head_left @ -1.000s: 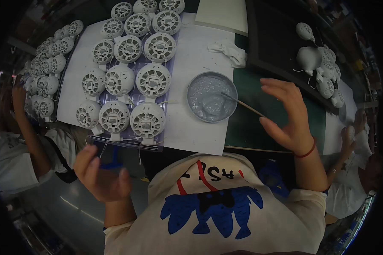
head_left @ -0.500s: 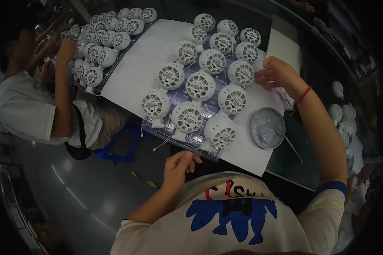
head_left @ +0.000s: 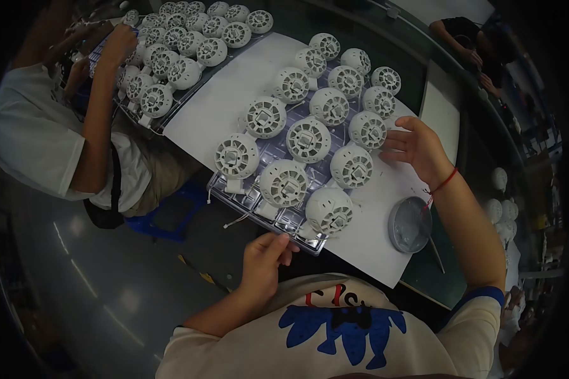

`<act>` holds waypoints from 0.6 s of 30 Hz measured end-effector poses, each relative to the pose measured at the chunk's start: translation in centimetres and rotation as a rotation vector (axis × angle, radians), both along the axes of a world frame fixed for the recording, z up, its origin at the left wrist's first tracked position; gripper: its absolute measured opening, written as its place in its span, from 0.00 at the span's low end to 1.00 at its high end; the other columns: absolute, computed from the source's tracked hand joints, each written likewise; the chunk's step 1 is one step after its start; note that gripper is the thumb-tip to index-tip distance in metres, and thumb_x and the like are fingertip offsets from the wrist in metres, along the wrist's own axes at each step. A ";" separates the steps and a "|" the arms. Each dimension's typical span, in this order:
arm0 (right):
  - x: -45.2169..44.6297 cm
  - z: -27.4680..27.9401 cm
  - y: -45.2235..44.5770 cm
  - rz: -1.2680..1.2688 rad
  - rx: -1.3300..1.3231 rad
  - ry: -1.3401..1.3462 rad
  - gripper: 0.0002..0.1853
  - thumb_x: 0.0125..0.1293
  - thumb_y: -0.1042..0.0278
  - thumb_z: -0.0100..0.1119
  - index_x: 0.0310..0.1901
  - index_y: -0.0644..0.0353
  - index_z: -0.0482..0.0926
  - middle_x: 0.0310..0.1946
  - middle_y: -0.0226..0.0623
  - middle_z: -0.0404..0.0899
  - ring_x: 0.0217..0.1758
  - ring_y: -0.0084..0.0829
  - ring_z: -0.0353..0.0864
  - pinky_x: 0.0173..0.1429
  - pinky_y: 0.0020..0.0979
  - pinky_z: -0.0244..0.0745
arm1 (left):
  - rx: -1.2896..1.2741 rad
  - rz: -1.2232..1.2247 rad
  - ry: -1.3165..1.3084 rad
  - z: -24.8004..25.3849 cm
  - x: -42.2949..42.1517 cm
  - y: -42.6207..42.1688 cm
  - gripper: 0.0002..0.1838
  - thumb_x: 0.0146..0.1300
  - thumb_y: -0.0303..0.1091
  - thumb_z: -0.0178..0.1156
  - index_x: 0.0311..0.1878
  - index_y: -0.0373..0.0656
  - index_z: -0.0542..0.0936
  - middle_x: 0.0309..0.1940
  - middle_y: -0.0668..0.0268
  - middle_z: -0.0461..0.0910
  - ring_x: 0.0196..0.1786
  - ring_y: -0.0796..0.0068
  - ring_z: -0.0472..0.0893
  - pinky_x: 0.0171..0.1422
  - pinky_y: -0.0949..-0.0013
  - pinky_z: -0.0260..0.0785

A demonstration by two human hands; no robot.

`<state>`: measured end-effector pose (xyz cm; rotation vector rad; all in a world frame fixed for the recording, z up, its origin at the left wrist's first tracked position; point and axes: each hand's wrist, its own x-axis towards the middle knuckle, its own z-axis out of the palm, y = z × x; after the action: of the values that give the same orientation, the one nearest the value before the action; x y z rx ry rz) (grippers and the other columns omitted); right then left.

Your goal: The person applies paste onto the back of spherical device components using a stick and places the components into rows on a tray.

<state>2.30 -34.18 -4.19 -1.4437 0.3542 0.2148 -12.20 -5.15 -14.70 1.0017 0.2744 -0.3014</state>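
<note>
A clear plastic tray (head_left: pixel 269 218) holds several white round housings with slotted faces, such as one near the front (head_left: pixel 284 183). Thin wires with small connectors hang over its front edge. My left hand (head_left: pixel 265 260) is closed at that front edge, thumb on top and fingers curled at the rim. My right hand (head_left: pixel 418 148) is open at the tray's right side, its fingers stretched towards a white housing (head_left: pixel 368 130). Whether those fingertips touch the tray or the housing is hard to tell.
The tray lies on a white sheet (head_left: pixel 376 252). Right of it stands a round bowl of grey paste (head_left: pixel 411 222) with a thin stick beside it. At left, a co-worker (head_left: pixel 41 139) reaches over another tray of housings (head_left: pixel 183 72). A blue stool (head_left: pixel 164 215) stands below.
The view has shifted, so the table sits lower in the picture. My left thumb now lies on the tray's front edge. My right hand stays open beside the tray.
</note>
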 end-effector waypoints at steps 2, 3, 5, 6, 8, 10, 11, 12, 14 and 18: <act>0.1 -0.5 -0.4 0.041 0.012 -0.026 0.21 0.62 0.56 0.49 0.52 0.60 0.66 0.54 0.60 0.72 0.55 0.47 0.76 0.56 0.43 0.74 | -0.012 0.083 -0.034 -0.1 -0.3 -0.7 0.11 0.66 0.37 0.59 0.32 0.38 0.78 0.29 0.61 0.80 0.25 0.79 0.72 0.31 0.76 0.62; 0.1 -0.7 -0.6 0.067 0.014 -0.043 0.21 0.62 0.56 0.49 0.52 0.61 0.66 0.54 0.59 0.72 0.55 0.47 0.76 0.57 0.43 0.73 | -0.035 0.151 -0.060 -0.3 -0.4 -1.1 0.11 0.66 0.37 0.59 0.31 0.39 0.79 0.28 0.63 0.80 0.25 0.81 0.71 0.30 0.77 0.61; -0.3 -0.4 -0.3 0.100 -0.014 -0.061 0.22 0.63 0.55 0.49 0.53 0.61 0.66 0.54 0.58 0.72 0.55 0.46 0.76 0.57 0.43 0.73 | -0.061 0.205 -0.082 0.0 -0.6 -1.4 0.11 0.66 0.37 0.59 0.32 0.39 0.79 0.28 0.63 0.79 0.25 0.81 0.71 0.30 0.77 0.61; -0.4 -0.3 -0.3 0.128 -0.038 -0.077 0.23 0.63 0.55 0.48 0.54 0.62 0.66 0.53 0.58 0.72 0.55 0.45 0.75 0.58 0.42 0.72 | -0.083 0.252 -0.103 0.2 -0.8 -1.7 0.11 0.66 0.37 0.59 0.33 0.39 0.78 0.28 0.64 0.79 0.25 0.80 0.71 0.30 0.77 0.61; -0.6 -0.3 -0.3 0.166 -0.023 -0.106 0.23 0.63 0.56 0.49 0.54 0.62 0.66 0.55 0.60 0.71 0.57 0.47 0.74 0.59 0.44 0.71 | -0.078 0.285 -0.143 0.5 -0.9 -1.8 0.11 0.66 0.37 0.59 0.33 0.39 0.78 0.27 0.64 0.78 0.25 0.80 0.71 0.30 0.77 0.61; -1.1 -0.3 -0.4 0.202 -0.005 -0.131 0.23 0.64 0.56 0.49 0.54 0.63 0.66 0.56 0.62 0.69 0.59 0.49 0.72 0.61 0.46 0.70 | -0.070 0.316 -0.181 0.7 -1.4 -2.2 0.10 0.66 0.37 0.59 0.33 0.39 0.78 0.27 0.65 0.78 0.25 0.80 0.70 0.30 0.77 0.61; -0.2 -1.6 -1.0 0.233 0.005 -0.155 0.24 0.64 0.56 0.49 0.56 0.64 0.65 0.56 0.62 0.69 0.59 0.49 0.72 0.61 0.45 0.70 | -0.045 0.366 -0.211 -0.4 -0.8 -3.5 0.10 0.65 0.37 0.59 0.33 0.40 0.78 0.27 0.67 0.77 0.25 0.81 0.70 0.30 0.77 0.61; -0.3 -1.7 -0.9 0.242 0.004 -0.169 0.26 0.64 0.56 0.48 0.58 0.65 0.64 0.56 0.62 0.69 0.59 0.48 0.72 0.61 0.45 0.70 | -0.032 0.396 -0.229 -0.5 -0.8 -3.7 0.10 0.65 0.38 0.60 0.32 0.41 0.77 0.26 0.68 0.76 0.25 0.81 0.69 0.30 0.77 0.60; -0.4 -2.6 -0.7 0.237 0.015 -0.216 0.27 0.65 0.55 0.47 0.59 0.66 0.64 0.55 0.59 0.70 0.57 0.45 0.74 0.60 0.43 0.71 | -0.039 0.418 -0.249 -1.1 -0.8 -4.1 0.10 0.65 0.38 0.60 0.32 0.42 0.77 0.26 0.69 0.75 0.25 0.81 0.69 0.30 0.77 0.60; -0.6 -2.7 -0.4 0.211 0.035 -0.225 0.29 0.65 0.54 0.45 0.62 0.66 0.62 0.56 0.56 0.70 0.56 0.43 0.74 0.60 0.42 0.72 | -0.075 0.454 -0.246 -1.7 -0.6 -4.2 0.12 0.63 0.41 0.63 0.31 0.44 0.76 0.25 0.72 0.73 0.24 0.81 0.68 0.30 0.77 0.59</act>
<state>1.65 -34.59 -6.93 -1.4535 0.0145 0.2250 -12.81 -9.30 -16.43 0.8652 0.2563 0.2220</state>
